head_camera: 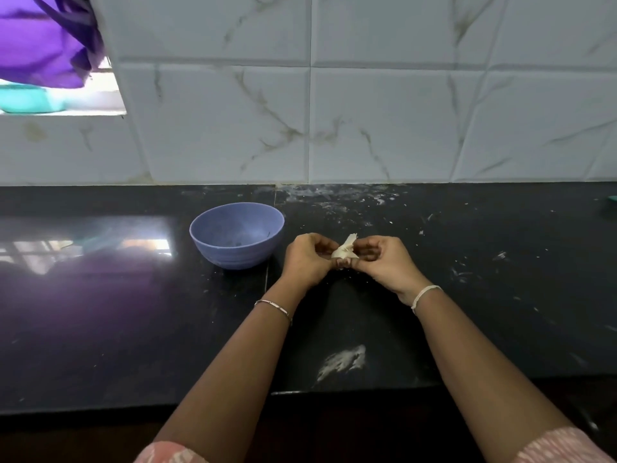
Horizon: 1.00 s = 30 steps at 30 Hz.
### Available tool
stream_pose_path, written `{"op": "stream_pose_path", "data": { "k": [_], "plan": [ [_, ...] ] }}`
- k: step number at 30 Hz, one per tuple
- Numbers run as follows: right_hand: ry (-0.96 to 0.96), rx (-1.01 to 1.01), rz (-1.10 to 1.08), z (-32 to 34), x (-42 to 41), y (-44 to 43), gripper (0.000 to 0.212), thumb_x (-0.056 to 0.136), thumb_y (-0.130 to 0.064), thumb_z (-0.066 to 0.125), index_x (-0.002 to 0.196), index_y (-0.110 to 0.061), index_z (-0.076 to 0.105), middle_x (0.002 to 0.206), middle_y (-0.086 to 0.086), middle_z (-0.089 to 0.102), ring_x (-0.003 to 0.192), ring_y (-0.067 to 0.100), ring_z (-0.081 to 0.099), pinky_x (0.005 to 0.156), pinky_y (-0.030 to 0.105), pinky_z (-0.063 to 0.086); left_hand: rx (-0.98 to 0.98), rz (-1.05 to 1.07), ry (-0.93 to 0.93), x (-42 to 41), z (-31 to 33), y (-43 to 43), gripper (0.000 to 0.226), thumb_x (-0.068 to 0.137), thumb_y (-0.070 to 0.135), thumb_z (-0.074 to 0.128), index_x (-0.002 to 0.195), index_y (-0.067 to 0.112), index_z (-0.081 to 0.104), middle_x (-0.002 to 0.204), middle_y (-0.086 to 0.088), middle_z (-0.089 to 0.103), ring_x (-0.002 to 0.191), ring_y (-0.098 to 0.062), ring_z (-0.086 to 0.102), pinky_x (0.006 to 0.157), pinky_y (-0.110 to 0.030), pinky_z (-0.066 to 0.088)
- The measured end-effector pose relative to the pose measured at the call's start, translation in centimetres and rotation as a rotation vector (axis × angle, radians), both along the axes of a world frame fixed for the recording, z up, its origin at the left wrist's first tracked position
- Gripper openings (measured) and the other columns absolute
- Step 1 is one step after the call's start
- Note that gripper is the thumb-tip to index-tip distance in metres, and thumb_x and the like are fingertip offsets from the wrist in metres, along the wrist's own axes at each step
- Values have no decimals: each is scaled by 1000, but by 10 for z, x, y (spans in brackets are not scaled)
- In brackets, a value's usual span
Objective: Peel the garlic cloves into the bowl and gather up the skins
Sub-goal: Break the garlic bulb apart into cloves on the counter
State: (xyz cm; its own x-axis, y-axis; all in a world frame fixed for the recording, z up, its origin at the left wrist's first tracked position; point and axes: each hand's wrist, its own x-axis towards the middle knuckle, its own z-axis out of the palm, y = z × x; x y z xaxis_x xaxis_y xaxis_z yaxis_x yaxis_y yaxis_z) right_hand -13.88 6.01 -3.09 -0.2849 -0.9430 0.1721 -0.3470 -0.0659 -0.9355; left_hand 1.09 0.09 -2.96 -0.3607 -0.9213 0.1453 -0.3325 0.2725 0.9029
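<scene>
A pale garlic piece (pixel 344 249) with papery skin sticking up sits between both hands, just above the black counter. My left hand (pixel 309 259) pinches it from the left with curled fingers. My right hand (pixel 380 260) pinches it from the right. A blue-purple bowl (pixel 237 233) stands on the counter just left of my left hand; I see no cloves inside it.
The black stone counter (pixel 133 312) runs to a marble-tiled wall (pixel 367 111) behind. White flecks and skin bits lie near the wall (pixel 334 195) and a white smudge (pixel 344 360) marks the counter near its front edge. A purple cloth (pixel 43 38) hangs top left.
</scene>
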Motion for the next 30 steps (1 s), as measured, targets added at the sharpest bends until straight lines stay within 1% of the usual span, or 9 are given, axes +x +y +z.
{"op": "stream_pose_path", "data": {
  "k": [3,7,9,11,15,17,21,25,30],
  "plan": [
    [27,-24,-43,-1,1,1,26,69,-4,86,81,-21,70,89,8,75,83,17,73,82,29,57,-23,34,-15,1,-2,1,26,72,12,86,94,14,72,92,-2,75,85,-12,71,85,-29,57],
    [82,-62,-76,-2,-2,1,21,74,-5,83,75,-23,72,86,7,75,87,24,72,88,40,57,-62,74,-50,3,-3,2,22,75,13,84,94,14,74,91,-3,75,84,-11,70,80,-25,55],
    [108,-75,-89,-3,-3,-1,19,76,-6,81,72,-23,72,82,6,75,85,26,72,87,44,57,-71,64,-64,4,-3,2,23,76,13,83,96,13,75,93,-3,75,86,-11,70,83,-26,55],
    [140,-81,-108,-2,-2,-1,21,78,-7,80,70,-24,71,79,5,75,81,23,71,83,41,58,-63,33,-71,5,-2,2,28,73,16,86,98,14,75,93,-1,75,87,-10,70,84,-26,56],
    [253,-98,-139,0,-1,-4,17,82,-10,76,72,-22,70,71,-6,70,66,7,65,67,21,55,-68,-7,-95,5,1,3,35,66,23,90,96,17,74,82,6,73,77,-2,67,69,-13,50],
    [305,-106,-161,0,0,-6,15,82,-11,74,74,-21,68,69,-7,68,62,4,62,61,16,51,-89,9,-96,4,-1,2,35,65,26,91,94,17,74,82,6,73,77,-4,67,70,-17,52],
    [363,-98,-179,-2,-4,-9,17,86,-10,68,78,-24,65,70,-6,66,63,6,60,69,26,54,-72,-5,-69,1,-4,-5,36,64,25,91,94,17,74,87,3,74,84,-8,69,80,-25,57],
    [273,-100,-207,-3,-6,-10,23,89,-4,62,79,-24,60,73,-2,71,67,13,70,76,36,59,5,-89,-22,2,-6,-13,41,65,14,90,103,12,74,96,-2,75,95,-15,70,94,-39,55],
    [263,-86,-270,-2,-7,-11,21,84,-9,70,75,-26,63,73,-4,69,72,12,68,77,35,57,42,-128,-11,2,-8,-15,45,67,17,90,107,11,72,99,-4,75,98,-17,69,96,-39,54]
  ]
}}
